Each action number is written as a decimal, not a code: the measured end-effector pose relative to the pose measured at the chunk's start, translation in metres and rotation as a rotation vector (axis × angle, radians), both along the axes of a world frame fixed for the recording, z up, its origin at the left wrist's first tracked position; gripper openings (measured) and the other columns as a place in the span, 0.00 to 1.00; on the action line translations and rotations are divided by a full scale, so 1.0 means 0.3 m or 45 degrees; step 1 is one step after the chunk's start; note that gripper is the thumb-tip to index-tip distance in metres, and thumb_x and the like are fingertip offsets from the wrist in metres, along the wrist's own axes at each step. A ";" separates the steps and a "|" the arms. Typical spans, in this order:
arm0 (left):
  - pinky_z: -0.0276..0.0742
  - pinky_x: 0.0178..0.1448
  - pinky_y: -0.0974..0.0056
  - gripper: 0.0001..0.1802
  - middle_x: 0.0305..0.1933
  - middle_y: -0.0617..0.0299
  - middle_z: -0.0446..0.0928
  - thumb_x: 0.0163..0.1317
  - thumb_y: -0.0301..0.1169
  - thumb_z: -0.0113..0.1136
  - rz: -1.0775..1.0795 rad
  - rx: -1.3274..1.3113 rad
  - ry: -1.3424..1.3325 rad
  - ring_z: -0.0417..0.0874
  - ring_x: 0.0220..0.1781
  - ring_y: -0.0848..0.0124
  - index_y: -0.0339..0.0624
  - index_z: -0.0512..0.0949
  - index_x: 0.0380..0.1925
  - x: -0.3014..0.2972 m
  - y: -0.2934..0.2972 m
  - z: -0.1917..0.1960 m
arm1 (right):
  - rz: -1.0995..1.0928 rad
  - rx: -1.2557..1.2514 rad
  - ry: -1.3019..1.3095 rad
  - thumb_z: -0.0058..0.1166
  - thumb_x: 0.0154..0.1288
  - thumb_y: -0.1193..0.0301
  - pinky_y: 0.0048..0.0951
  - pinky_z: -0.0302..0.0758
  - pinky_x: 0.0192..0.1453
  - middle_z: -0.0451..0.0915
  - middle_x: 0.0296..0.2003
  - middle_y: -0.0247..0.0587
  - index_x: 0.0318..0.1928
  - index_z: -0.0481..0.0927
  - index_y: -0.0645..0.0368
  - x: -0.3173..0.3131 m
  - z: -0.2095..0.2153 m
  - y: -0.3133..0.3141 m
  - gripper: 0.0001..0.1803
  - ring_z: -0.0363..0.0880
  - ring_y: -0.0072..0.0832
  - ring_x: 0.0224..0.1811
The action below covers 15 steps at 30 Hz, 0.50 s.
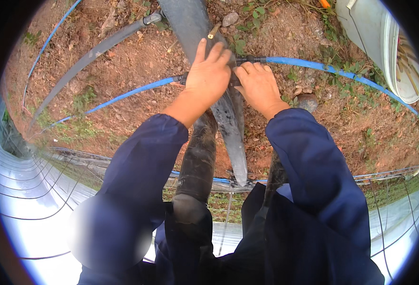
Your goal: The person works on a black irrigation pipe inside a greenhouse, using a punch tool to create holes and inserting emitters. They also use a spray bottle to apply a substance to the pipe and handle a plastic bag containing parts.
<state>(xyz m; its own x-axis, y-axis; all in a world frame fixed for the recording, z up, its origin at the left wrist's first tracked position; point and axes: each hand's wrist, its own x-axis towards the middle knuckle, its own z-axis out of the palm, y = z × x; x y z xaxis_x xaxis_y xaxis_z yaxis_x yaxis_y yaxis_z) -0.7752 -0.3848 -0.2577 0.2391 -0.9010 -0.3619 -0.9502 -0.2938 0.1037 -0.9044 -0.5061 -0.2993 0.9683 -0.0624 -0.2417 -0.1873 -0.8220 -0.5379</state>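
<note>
A wide black flat hose runs from the top of the view down between my legs, narrowing to a worn grey end. My left hand lies on it with fingers stretched out and slightly apart. Close beside it, my right hand has its fingers curled over a black pipe fitting on the hose's right side. A blue tube runs right from that fitting. Another blue tube reaches a black connector left of my left wrist. The fingertips of my right hand are partly hidden.
A grey-black hose with a fitting curves away on the left. At the upper right a white bucket lies tilted with sticks inside. Reddish soil holds stones and weeds. My black boots straddle the hose end; clear plastic sheeting lies behind.
</note>
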 end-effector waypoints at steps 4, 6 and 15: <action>0.46 0.82 0.36 0.12 0.58 0.58 0.78 0.59 0.32 0.58 -0.009 0.130 0.022 0.65 0.76 0.58 0.44 0.84 0.42 0.001 0.015 -0.039 | -0.006 0.033 0.092 0.70 0.57 0.62 0.45 0.70 0.60 0.80 0.43 0.35 0.49 0.79 0.51 -0.007 0.006 0.007 0.21 0.79 0.35 0.53; 0.48 0.81 0.37 0.10 0.56 0.60 0.78 0.57 0.32 0.59 0.041 -0.032 0.044 0.66 0.75 0.59 0.45 0.83 0.38 -0.015 0.044 -0.061 | -0.099 0.233 0.349 0.67 0.60 0.55 0.47 0.73 0.59 0.83 0.45 0.39 0.52 0.79 0.54 -0.006 0.002 0.004 0.24 0.81 0.41 0.53; 0.53 0.81 0.41 0.09 0.52 0.67 0.77 0.53 0.32 0.63 0.194 -0.288 0.053 0.68 0.73 0.67 0.47 0.80 0.36 -0.042 0.131 -0.104 | -0.181 0.795 0.854 0.57 0.66 0.44 0.49 0.75 0.58 0.84 0.48 0.60 0.47 0.81 0.69 0.093 -0.045 -0.043 0.34 0.82 0.52 0.54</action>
<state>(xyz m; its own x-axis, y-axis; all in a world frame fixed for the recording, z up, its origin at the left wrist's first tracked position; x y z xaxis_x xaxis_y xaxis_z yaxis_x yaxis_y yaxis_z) -0.7878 -0.3454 -0.2889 0.3675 -0.9147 -0.1680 -0.8903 -0.3983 0.2207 -0.8766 -0.5190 -0.3130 0.6068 0.1600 -0.7786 -0.6964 -0.3651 -0.6178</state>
